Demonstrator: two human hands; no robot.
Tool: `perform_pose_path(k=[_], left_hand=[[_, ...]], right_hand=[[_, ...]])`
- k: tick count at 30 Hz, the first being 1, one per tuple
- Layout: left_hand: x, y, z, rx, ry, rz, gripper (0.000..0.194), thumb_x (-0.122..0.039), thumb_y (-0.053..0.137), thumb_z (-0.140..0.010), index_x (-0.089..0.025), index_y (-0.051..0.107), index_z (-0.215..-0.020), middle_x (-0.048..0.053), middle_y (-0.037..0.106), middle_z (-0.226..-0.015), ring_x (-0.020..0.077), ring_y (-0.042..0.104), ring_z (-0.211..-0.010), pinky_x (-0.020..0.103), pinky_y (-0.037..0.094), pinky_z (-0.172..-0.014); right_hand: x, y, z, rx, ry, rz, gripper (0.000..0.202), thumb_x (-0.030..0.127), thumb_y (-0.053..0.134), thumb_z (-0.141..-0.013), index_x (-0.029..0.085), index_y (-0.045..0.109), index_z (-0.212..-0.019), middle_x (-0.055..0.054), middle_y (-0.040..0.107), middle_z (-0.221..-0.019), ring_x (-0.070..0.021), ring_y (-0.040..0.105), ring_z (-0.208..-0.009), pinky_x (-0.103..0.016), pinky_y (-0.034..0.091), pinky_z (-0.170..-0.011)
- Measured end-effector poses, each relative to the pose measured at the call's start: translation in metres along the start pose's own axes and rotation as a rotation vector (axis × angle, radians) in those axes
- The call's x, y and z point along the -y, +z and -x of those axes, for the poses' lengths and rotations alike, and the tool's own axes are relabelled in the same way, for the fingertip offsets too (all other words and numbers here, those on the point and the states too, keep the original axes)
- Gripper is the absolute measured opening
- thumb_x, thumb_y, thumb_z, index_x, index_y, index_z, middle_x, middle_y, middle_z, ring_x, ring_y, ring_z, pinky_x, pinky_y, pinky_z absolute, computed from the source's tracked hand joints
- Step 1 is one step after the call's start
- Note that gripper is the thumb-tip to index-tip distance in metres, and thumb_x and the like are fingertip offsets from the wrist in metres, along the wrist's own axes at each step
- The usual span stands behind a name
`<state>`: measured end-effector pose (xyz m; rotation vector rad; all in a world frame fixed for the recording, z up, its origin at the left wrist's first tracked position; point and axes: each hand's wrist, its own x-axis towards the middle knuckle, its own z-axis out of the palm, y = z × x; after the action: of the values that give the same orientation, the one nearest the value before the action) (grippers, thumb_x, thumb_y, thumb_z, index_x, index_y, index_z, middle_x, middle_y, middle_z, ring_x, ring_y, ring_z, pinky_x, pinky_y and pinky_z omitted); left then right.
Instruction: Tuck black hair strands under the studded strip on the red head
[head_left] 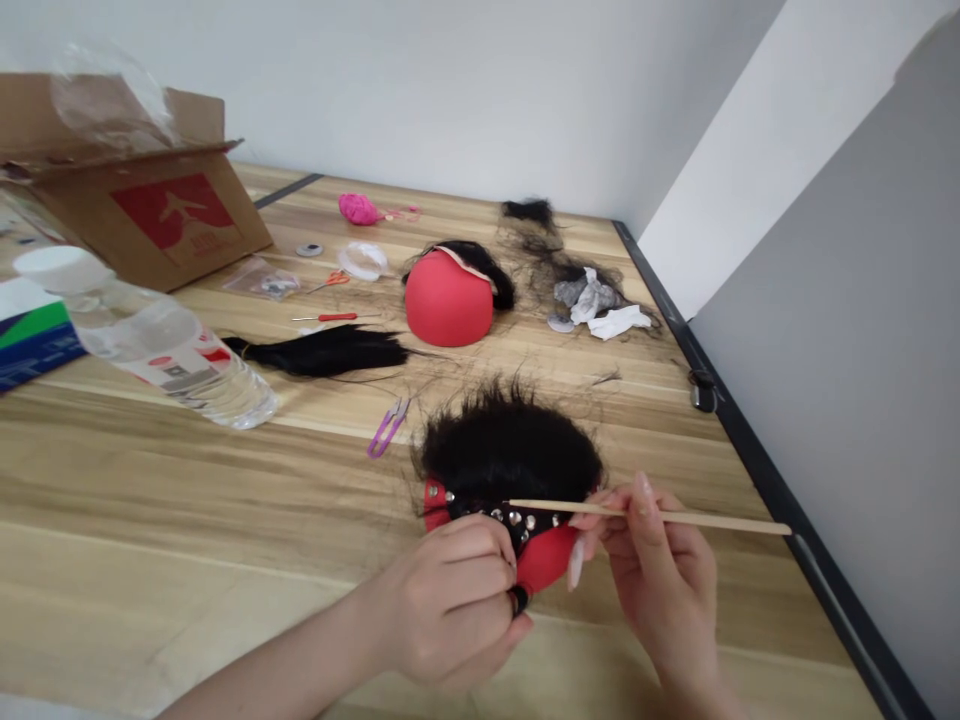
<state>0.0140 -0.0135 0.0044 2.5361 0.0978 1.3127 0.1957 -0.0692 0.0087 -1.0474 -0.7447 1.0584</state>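
A red form covered with black hair (510, 445) lies in front of me. Shiny round studs or pin heads dot the dark band along its near edge, where some red surface (547, 560) is bare. My left hand (457, 595) is closed on the near edge of this form, its fingertips partly hidden. A small black loop (518, 600) shows by those fingers. My right hand (664, 570) pinches a thin wooden stick (720, 521) between thumb and fingers. The stick's left tip touches or hovers just over the studded band; I cannot tell which.
Beyond the form stand a red dome (448, 300) with black hair behind it and a hank of black hair (330, 350). Purple thread snips (388, 430), a water bottle (180, 350) and a cardboard box (157, 215) are left. Crumpled grey-and-white material (592, 297) lies right.
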Motion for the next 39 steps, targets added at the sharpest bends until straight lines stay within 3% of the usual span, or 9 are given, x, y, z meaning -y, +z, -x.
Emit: perform_pose_path(k=[8, 13, 19, 26, 39], left_hand=[[0.0002, 0.0019, 0.0005, -0.007, -0.006, 0.006, 0.038, -0.009, 0.046, -0.086, -0.015, 0.043, -0.048, 0.001, 0.047, -0.051, 0.0118, 0.039, -0.056, 0.026, 0.053, -0.059], [-0.0009, 0.0002, -0.0010, -0.032, -0.013, 0.010, 0.036, -0.008, 0.048, -0.085, -0.015, 0.046, -0.050, 0.003, 0.049, -0.053, 0.0120, 0.043, -0.057, 0.027, 0.055, -0.062], [-0.0021, -0.0013, -0.0042, -0.058, -0.020, 0.016, 0.035, -0.011, 0.050, -0.084, -0.015, 0.048, -0.050, 0.003, 0.052, -0.053, 0.0110, 0.043, -0.057, 0.023, 0.057, -0.069], [-0.0044, -0.0031, -0.0022, -0.019, -0.033, -0.022, 0.032, -0.011, 0.052, -0.083, -0.015, 0.050, -0.051, 0.002, 0.054, -0.053, 0.0108, 0.047, -0.056, 0.024, 0.059, -0.073], [-0.0080, -0.0050, 0.0004, 0.001, -0.015, -0.098, 0.030, -0.012, 0.054, -0.083, -0.013, 0.052, -0.052, 0.001, 0.057, -0.055, 0.0095, 0.049, -0.058, 0.023, 0.057, -0.071]], right_hand=[[0.0008, 0.0004, 0.0002, 0.007, -0.028, 0.046, 0.022, 0.034, 0.058, -0.090, 0.017, 0.067, -0.079, -0.006, 0.069, -0.075, -0.0155, 0.065, -0.063, -0.026, 0.055, -0.056], [-0.0006, -0.0004, -0.0010, 0.008, -0.021, 0.033, 0.020, 0.034, 0.057, -0.091, 0.018, 0.067, -0.083, -0.006, 0.070, -0.077, -0.0153, 0.065, -0.062, -0.026, 0.055, -0.056], [-0.0015, -0.0032, -0.0022, 0.040, 0.007, -0.026, 0.021, 0.033, 0.054, -0.093, 0.019, 0.067, -0.083, -0.005, 0.071, -0.077, -0.0142, 0.063, -0.054, -0.024, 0.052, -0.045], [-0.0012, -0.0038, -0.0024, 0.072, 0.066, -0.054, 0.023, 0.032, 0.053, -0.093, 0.018, 0.067, -0.081, -0.006, 0.070, -0.072, -0.0155, 0.063, -0.051, -0.025, 0.052, -0.041], [0.0008, -0.0016, -0.0013, 0.084, 0.064, -0.032, 0.019, 0.032, 0.057, -0.091, 0.018, 0.069, -0.084, -0.006, 0.072, -0.078, -0.0146, 0.064, -0.054, -0.025, 0.054, -0.050]])
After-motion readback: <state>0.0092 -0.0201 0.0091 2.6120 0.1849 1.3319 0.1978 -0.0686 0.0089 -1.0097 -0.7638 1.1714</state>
